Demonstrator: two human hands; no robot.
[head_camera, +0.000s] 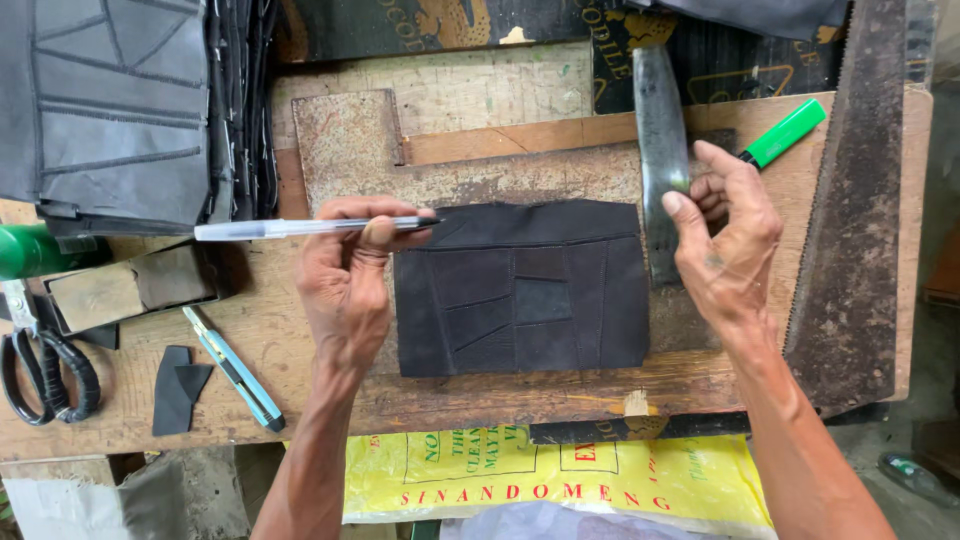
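At centre of the counter (300, 410), a black stitched leather panel (520, 288) lies flat and already pieced, its edges unmarked (as far as visible); left hand (345, 275) fingers pinch a pen (300, 228) over its far-left corner, right hand (725, 240) fingers grip a flat metal bar (660, 150) beside its right edge

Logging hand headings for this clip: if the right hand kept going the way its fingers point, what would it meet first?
The right hand points up-left, its fingers already at the grey metal bar standing across the board; that bar comes first, though depth is unclear.
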